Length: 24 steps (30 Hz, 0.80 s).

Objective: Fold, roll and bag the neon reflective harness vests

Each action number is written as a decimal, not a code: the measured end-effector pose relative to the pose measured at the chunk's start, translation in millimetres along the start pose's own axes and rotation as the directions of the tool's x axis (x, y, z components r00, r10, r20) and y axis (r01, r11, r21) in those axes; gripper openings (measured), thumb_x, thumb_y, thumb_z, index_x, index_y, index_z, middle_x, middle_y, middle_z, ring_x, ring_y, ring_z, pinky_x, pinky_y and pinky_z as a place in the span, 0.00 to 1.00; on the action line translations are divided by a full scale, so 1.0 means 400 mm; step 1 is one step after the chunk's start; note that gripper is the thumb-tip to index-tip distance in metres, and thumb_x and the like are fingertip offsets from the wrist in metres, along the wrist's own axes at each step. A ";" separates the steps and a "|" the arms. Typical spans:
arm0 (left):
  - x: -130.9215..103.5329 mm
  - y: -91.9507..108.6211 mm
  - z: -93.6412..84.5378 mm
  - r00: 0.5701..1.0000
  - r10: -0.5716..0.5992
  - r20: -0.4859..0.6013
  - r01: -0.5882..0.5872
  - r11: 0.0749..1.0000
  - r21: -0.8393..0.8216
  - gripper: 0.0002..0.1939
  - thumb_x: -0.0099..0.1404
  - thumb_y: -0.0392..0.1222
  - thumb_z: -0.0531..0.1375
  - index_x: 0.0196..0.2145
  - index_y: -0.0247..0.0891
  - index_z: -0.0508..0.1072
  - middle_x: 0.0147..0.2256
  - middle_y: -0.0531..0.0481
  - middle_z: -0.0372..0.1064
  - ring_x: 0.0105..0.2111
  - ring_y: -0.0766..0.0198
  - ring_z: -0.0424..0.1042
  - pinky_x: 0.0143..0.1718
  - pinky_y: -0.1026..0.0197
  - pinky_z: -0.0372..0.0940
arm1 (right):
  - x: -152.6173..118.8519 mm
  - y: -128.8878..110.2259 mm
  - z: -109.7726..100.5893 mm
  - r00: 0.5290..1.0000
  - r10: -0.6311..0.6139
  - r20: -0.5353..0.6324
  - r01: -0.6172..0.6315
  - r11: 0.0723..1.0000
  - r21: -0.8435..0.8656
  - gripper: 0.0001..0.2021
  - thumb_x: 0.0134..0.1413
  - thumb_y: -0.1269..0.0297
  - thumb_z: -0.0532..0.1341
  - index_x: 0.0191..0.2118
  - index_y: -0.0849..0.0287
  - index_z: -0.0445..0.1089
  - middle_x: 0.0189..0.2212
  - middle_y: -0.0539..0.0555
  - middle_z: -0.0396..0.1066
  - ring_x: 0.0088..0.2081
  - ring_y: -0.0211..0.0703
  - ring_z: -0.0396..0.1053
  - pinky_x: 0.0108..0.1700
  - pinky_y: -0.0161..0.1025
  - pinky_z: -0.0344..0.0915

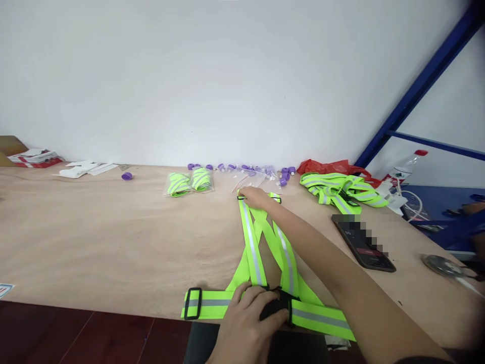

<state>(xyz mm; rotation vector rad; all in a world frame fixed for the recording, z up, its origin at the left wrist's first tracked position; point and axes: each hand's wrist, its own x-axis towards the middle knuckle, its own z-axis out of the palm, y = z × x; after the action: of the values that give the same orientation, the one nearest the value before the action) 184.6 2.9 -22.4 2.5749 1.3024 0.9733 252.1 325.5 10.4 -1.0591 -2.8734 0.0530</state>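
Observation:
A neon-yellow reflective vest (250,237) made of straps with silver stripes lies spread along the table's front edge. My left hand (250,316) is curled over the black buckle on its waist strap, fingers bent and thumb at the buckle's edge. At the far end of the shoulder straps, my right hand (254,197) is closed on the strap beside a black slider; its fingertips are partly hidden. My right forearm crosses over the right side of the vest. The waist strap's left end carries a black slider (193,303), and its right part runs under my forearm.
Two bagged, rolled vests (200,179) lie beyond, left of centre. Purple caps (284,177) and clear bags (255,178) line the wall. To the right are a heap of reflective straps (341,189), a red bag (329,167), a phone (364,245) and a round metal object (443,265).

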 end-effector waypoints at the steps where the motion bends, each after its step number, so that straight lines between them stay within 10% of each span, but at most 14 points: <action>1: 0.000 0.001 -0.003 1.000 -0.003 0.004 0.003 1.000 0.002 0.17 0.68 0.31 0.55 0.50 0.45 0.76 0.49 0.48 0.75 0.47 0.58 0.71 0.54 0.49 0.66 | -0.009 -0.007 -0.007 1.000 -0.013 0.002 0.013 1.000 0.002 0.15 0.57 0.76 0.57 0.48 0.56 0.73 0.49 0.57 0.75 0.50 0.51 0.72 0.43 0.39 0.66; 7: -0.002 0.013 -0.016 0.999 -0.038 -0.014 0.038 0.999 0.003 0.18 0.68 0.30 0.55 0.51 0.44 0.74 0.52 0.47 0.73 0.52 0.57 0.71 0.64 0.40 0.57 | -0.163 -0.029 -0.098 0.998 -0.053 -0.037 0.054 0.998 0.038 0.16 0.61 0.67 0.60 0.55 0.58 0.70 0.54 0.61 0.72 0.56 0.54 0.68 0.54 0.45 0.65; 13: -0.038 0.031 -0.061 0.985 -0.013 -0.172 0.005 0.999 -0.045 0.21 0.68 0.28 0.55 0.56 0.41 0.71 0.55 0.43 0.72 0.58 0.57 0.68 0.66 0.44 0.56 | -0.535 -0.016 -0.184 0.928 0.175 -0.328 -0.082 0.957 0.280 0.15 0.62 0.56 0.56 0.49 0.53 0.73 0.50 0.56 0.76 0.54 0.54 0.71 0.58 0.51 0.64; 15: -0.075 0.023 -0.103 0.953 -0.045 -0.301 0.037 0.999 -0.033 0.22 0.67 0.26 0.55 0.55 0.43 0.71 0.51 0.47 0.75 0.55 0.59 0.71 0.67 0.47 0.55 | -0.698 -0.030 -0.176 0.778 0.459 -0.429 -0.289 0.868 0.404 0.15 0.58 0.48 0.57 0.43 0.49 0.75 0.45 0.56 0.78 0.48 0.55 0.75 0.52 0.52 0.69; 20: -0.197 -0.059 -0.220 0.733 -0.555 -0.393 0.607 0.794 0.012 0.13 0.67 0.49 0.58 0.45 0.44 0.76 0.44 0.47 0.77 0.45 0.51 0.75 0.53 0.47 0.67 | -1.036 -0.118 -0.049 0.054 0.946 -0.320 -0.690 0.267 0.673 0.15 0.47 0.40 0.62 0.32 0.43 0.74 0.28 0.61 0.77 0.33 0.59 0.77 0.35 0.53 0.71; 24: -0.222 -0.118 -0.257 0.567 -0.810 -0.152 0.824 0.553 0.124 0.23 0.62 0.66 0.57 0.38 0.46 0.79 0.38 0.48 0.79 0.38 0.48 0.76 0.37 0.53 0.69 | -1.087 -0.189 0.050 0.153 0.987 -0.046 -0.581 0.128 0.804 0.20 0.46 0.40 0.63 0.37 0.51 0.73 0.24 0.55 0.77 0.26 0.53 0.76 0.34 0.47 0.74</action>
<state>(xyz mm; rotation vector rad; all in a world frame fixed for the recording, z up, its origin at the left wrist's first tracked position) 54.2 -53.8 -2.0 1.5915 2.3647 0.7470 531.2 -14.1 -31.8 -1.9197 -1.0669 0.5907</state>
